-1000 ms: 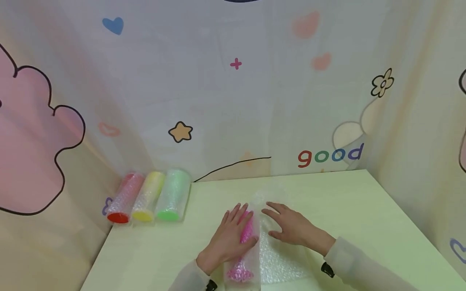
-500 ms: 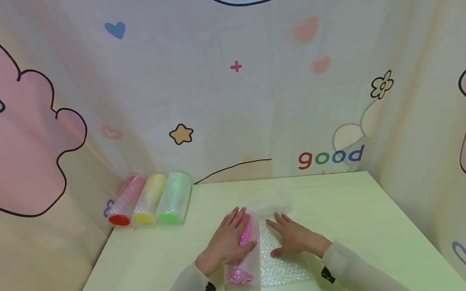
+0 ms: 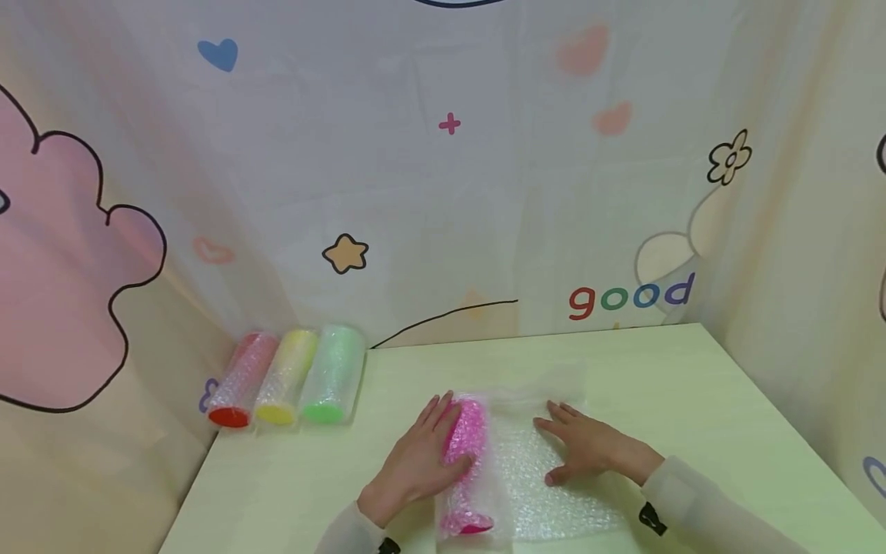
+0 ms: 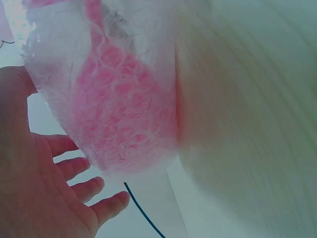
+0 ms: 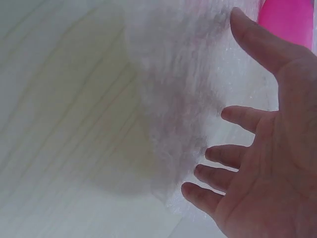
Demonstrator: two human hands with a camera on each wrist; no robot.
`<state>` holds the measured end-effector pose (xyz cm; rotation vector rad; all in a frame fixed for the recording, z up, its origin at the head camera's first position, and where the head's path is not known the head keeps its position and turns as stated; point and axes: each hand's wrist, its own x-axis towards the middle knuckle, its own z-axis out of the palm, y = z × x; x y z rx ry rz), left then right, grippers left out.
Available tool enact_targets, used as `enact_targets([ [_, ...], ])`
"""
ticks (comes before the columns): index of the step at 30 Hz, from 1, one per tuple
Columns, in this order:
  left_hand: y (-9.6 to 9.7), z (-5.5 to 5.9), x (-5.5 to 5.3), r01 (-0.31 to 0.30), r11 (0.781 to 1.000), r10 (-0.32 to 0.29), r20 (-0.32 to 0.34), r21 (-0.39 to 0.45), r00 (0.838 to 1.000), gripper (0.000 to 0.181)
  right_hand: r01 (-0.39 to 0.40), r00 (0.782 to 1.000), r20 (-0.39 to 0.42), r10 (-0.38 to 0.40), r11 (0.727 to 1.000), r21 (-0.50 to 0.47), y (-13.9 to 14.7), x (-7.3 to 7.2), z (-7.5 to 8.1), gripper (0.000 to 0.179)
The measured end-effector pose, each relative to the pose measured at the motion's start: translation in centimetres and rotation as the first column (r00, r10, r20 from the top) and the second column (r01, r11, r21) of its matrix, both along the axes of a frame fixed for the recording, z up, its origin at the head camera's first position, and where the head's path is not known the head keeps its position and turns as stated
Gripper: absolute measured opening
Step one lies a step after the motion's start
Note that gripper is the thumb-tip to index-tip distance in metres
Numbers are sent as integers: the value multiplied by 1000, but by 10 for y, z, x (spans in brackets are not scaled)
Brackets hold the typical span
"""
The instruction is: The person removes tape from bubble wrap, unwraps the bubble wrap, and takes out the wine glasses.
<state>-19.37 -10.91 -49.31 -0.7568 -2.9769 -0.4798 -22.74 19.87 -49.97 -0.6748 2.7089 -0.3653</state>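
A pink goblet (image 3: 469, 435) lies on its side, rolled in clear bubble wrap, its bowl away from me and its foot near. My left hand (image 3: 418, 458) rests along its left side with the fingers extended; the left wrist view shows the goblet's bowl and stem (image 4: 116, 104) through the bubbles. To the right, the loose part of the bubble wrap (image 3: 536, 492) lies spread on the table. My right hand (image 3: 595, 446) is over that sheet, fingers spread and nearly straight. In the right wrist view, its fingertips are at the bubble wrap (image 5: 173, 99); contact is hard to judge.
Three wrapped rolls lie side by side at the table's back left: red (image 3: 242, 377), yellow (image 3: 285, 377) and green (image 3: 332, 377). The pale table (image 3: 664, 400) extends right of the sheet. A printed curtain (image 3: 443, 192) hangs behind its far edge.
The wrapped goblet has shifted slightly right, and its foot now shows more. My left hand has slid left toward its side. My right hand has moved right, and the sheet's far corner spreads farther right.
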Motion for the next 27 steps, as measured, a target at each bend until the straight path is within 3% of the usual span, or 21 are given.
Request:
enact_targets([
  [7, 6, 12, -1, 22, 1000, -22, -76, -4, 997, 78, -69, 989, -129, 68, 998, -2, -13, 3, 4, 95],
  [12, 29, 21, -7, 93, 995, -97, -94, -45, 991, 74, -74, 995, -66, 75, 997, 10, -21, 4, 4, 95],
  [14, 36, 20, -9, 105, 991, -111, -76, -86, 991, 74, -72, 997, -36, 73, 997, 18, -22, 4, 1, 95],
  [19, 37, 12, -10, 57, 986, -65, -49, -159, 997, 77, -70, 997, -27, 70, 997, 30, -21, 3, -4, 96],
  [27, 19, 6, -13, 35, 994, -40, -52, -102, 998, 77, -60, 998, -31, 61, 998, 21, -14, 1, -2, 94],
])
